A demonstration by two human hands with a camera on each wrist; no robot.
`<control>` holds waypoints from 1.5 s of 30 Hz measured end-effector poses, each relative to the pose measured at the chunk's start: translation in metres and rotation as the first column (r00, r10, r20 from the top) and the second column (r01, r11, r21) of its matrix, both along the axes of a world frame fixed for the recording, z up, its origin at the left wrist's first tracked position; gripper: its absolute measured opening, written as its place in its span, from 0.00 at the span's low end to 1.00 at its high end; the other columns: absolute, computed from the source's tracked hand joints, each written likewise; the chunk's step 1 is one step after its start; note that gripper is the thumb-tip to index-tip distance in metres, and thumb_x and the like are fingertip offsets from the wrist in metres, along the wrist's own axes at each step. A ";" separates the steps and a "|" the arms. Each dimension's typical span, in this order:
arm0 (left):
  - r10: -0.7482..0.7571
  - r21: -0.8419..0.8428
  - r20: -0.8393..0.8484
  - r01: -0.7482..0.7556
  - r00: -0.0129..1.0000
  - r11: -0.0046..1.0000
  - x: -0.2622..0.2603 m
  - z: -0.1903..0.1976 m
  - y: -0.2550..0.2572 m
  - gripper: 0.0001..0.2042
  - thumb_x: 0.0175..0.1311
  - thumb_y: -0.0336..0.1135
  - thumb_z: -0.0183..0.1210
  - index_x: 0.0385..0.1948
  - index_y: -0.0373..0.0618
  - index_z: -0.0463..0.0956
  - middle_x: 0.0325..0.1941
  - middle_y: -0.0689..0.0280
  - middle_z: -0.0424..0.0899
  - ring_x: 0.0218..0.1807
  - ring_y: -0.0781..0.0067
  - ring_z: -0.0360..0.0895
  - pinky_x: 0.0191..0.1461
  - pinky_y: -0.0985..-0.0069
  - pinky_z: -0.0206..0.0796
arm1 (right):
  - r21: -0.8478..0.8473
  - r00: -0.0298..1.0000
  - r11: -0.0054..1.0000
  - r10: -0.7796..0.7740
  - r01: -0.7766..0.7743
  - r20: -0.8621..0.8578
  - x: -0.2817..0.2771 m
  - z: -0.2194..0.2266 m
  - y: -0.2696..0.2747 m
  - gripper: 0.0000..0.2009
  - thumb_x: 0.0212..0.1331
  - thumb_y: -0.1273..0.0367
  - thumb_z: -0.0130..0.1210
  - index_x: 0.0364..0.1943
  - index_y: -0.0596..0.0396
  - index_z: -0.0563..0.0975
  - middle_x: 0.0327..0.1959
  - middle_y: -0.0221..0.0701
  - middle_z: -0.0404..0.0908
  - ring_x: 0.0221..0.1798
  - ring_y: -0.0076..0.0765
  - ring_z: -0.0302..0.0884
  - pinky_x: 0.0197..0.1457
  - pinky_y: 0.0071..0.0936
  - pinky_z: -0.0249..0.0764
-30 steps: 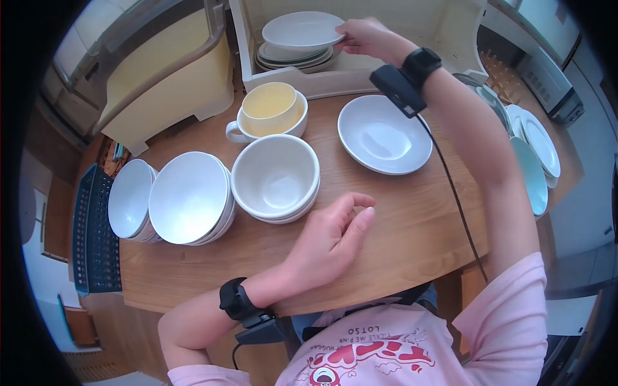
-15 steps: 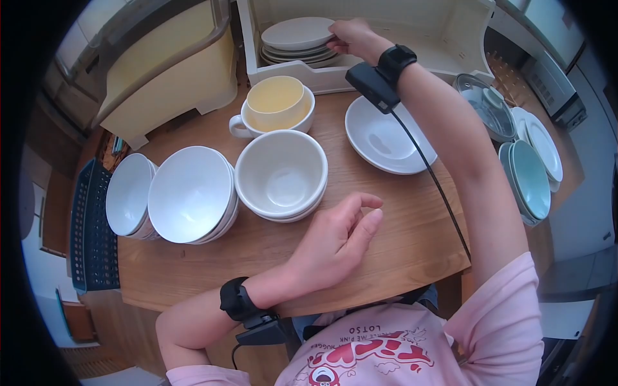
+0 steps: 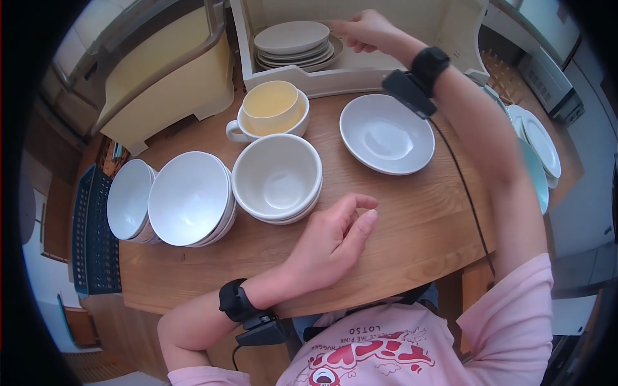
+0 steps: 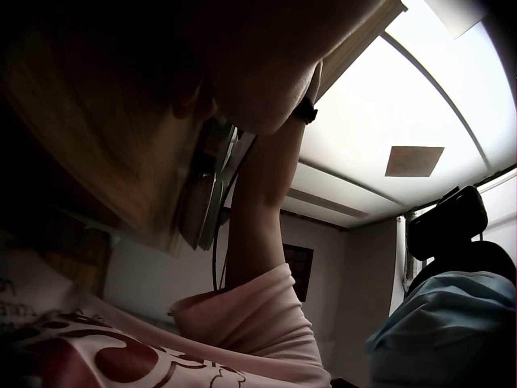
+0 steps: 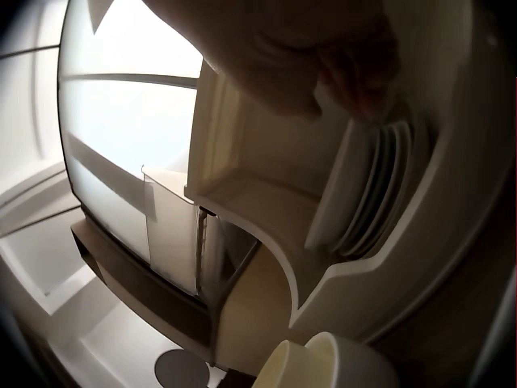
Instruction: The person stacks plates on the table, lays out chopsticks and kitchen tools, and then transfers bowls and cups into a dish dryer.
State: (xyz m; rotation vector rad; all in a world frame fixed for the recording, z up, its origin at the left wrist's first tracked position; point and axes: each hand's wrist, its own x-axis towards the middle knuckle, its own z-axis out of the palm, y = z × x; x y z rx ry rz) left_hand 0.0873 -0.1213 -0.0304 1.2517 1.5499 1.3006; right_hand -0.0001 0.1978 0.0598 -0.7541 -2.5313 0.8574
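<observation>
A stack of plates (image 3: 291,38) sits at the left inside the cream rack; the top one is white and lies level on the others. The right hand (image 3: 371,32) is beside its right rim, index finger stretched towards the rim and the others loosely bent; whether the fingertip touches is unclear. In the right wrist view this hand (image 5: 283,56) hangs dark over the plates (image 5: 343,190). The left hand (image 3: 331,243) is held over the table's front part, loosely curled and holding nothing, right of the stacked cream bowls (image 3: 278,177).
A white deep plate (image 3: 386,134) lies on the table (image 3: 412,225). Stacked white bowls (image 3: 188,198) stand left, with a yellow bowl (image 3: 270,106) in a white mug behind. A blue basket (image 3: 96,231) is at the left edge, pale green bowls (image 3: 535,174) at the right.
The right hand lowered the white plate onto the stack, let it go and moved slightly right. The left hand has stayed much the same.
</observation>
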 end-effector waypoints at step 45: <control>-0.014 -0.012 -0.068 0.014 0.998 1.000 0.001 -0.001 0.002 0.15 0.73 0.38 0.44 0.50 0.34 0.70 0.18 0.72 0.71 0.21 0.87 0.68 0.27 0.84 0.62 | -0.314 0.890 0.867 0.440 -0.386 0.119 0.094 0.021 0.018 0.11 0.63 0.63 0.53 0.38 0.56 0.78 0.24 0.23 0.77 0.21 0.15 0.71 0.24 0.13 0.66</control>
